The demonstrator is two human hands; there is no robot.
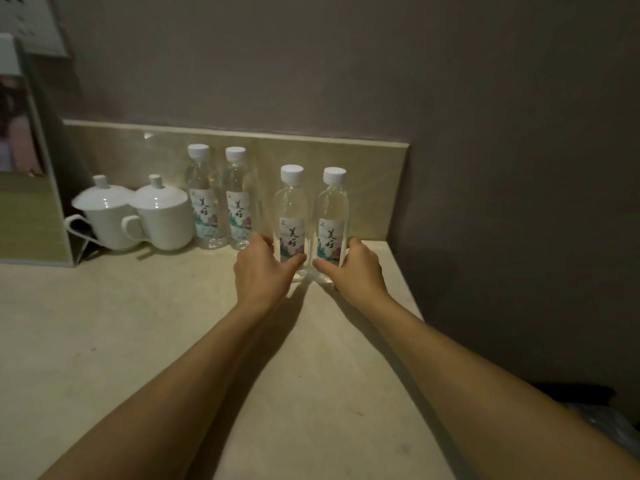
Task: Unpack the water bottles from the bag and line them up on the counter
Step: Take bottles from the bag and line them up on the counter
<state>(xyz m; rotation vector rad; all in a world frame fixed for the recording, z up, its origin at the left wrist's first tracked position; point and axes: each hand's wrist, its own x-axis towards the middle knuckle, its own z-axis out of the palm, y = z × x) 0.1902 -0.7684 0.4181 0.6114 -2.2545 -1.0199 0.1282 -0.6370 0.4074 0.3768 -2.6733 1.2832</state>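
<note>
Both of my bare forearms are reaching in from the near edge across the pale beige stone counter (104, 341). My left hand (261, 268) is curling its thumb and fingers round the lower body of one clear plastic water bottle with a white screw cap and a printed paper label (291, 216); my right hand (356, 268) is gripping a second, matching clear plastic bottle (332, 220) in the same manner. These two bottles are standing upright side by side, nearly touching, with their bases at the counter surface; whether they are fully resting on it I cannot tell.

Behind and to the left, two further clear labelled bottles (220, 199) are standing upright as a pair against the low beige tiled backsplash (367, 161), beside two white lidded ceramic cups with handles (138, 216). A tilted display stand (31, 216) is occupying the far left corner.

As for progress, four bottles are out on the counter, so the unpacking is looking largely done. The held pair is sitting nearer to me than the rear pair, so I am judging that it needs sliding back toward the backsplash to make one straight row. A dark crumpled shape at the lower right (588, 407) may be the bag; its contents are hidden, so I cannot say whether more bottles are waiting inside.
</note>
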